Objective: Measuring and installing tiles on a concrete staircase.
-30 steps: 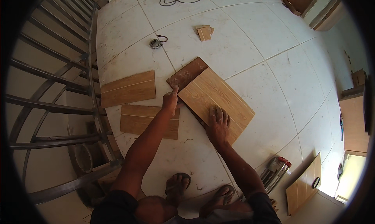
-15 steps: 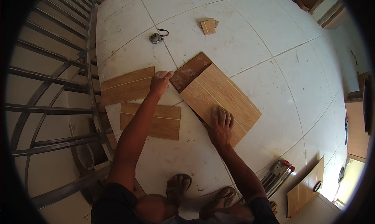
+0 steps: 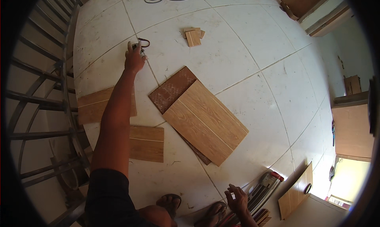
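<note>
Stretched far forward, my left hand (image 3: pixel 135 61) has its fingers closed round a grey tape measure (image 3: pixel 141 51) on the floor. The hand covers most of its case, while a dark strap loop sticks out beyond. My right hand (image 3: pixel 236 200) is drawn back low by my feet, fingers apart and a little curled, with nothing in it. Between the hands lies a wood-pattern tile (image 3: pixel 206 122), face up. Beneath it a second tile (image 3: pixel 174 88) shows its brown textured back at the far left corner.
Two wood-pattern pieces, a left one (image 3: pixel 95 106) and a nearer one (image 3: pixel 147 144), lie partly under my left arm. Small tile offcuts (image 3: pixel 193 37) sit farther off. A tile cutter (image 3: pixel 263 187) and a leaning tile (image 3: pixel 296 193) stand at right. Metal railing (image 3: pixel 41 102) borders the left.
My left hand has gone from the tiles' far corner forward to the tape measure. My right hand has let go of the top tile and pulled back toward me. The view has shifted.
</note>
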`<action>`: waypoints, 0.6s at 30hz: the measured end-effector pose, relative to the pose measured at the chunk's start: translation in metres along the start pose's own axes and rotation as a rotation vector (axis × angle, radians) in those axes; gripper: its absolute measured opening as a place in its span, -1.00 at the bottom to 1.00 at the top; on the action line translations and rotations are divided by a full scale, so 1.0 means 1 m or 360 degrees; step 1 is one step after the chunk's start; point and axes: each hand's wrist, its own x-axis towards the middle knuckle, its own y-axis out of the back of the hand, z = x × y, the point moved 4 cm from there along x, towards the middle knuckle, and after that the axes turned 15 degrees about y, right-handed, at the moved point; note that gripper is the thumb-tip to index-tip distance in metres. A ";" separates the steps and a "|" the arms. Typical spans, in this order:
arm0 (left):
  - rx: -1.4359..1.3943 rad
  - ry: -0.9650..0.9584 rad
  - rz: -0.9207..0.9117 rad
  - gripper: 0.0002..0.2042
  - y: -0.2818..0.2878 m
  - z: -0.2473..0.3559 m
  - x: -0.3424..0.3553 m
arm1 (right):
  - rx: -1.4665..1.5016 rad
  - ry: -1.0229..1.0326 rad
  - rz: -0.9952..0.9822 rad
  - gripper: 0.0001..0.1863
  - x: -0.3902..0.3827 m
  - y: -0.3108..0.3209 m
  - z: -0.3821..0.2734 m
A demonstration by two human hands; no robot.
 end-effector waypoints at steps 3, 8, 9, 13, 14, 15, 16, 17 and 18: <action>0.0201 0.0153 -0.0317 -0.32 -0.015 -0.002 0.028 | 0.0078 -0.0368 0.0019 -0.60 -0.052 -0.004 -0.003; 0.0193 -0.0037 -0.0491 -0.44 -0.019 -0.038 0.060 | 0.0480 -0.0570 -0.0343 -0.63 -0.053 -0.003 -0.033; 0.0253 -0.0085 -0.0418 -0.45 -0.018 -0.038 0.053 | 0.0462 -0.0580 -0.0302 -0.63 -0.059 0.003 -0.034; 0.0098 -0.0080 -0.0451 -0.50 -0.002 -0.043 0.015 | 0.0626 -0.0854 -0.0279 -0.65 -0.097 0.043 -0.060; 0.0017 0.0006 -0.0490 -0.52 0.009 -0.052 0.012 | 0.0616 -0.0834 -0.0266 -0.65 -0.111 0.033 -0.059; 0.0006 0.0035 -0.0450 -0.52 0.021 -0.058 0.007 | 0.0696 -0.0778 -0.0284 -0.66 -0.124 0.007 -0.051; -0.0257 0.0060 -0.0498 -0.55 0.036 -0.060 -0.006 | 0.0775 -0.0696 -0.0319 -0.67 -0.131 -0.017 -0.034; -0.0519 0.0078 -0.0556 -0.57 0.047 -0.056 -0.030 | 0.0780 -0.0445 -0.0350 -0.68 -0.137 -0.032 -0.025; -0.0947 -0.0054 -0.0294 -0.62 0.055 -0.018 -0.074 | 0.0777 -0.0469 -0.0359 -0.68 -0.130 -0.035 -0.020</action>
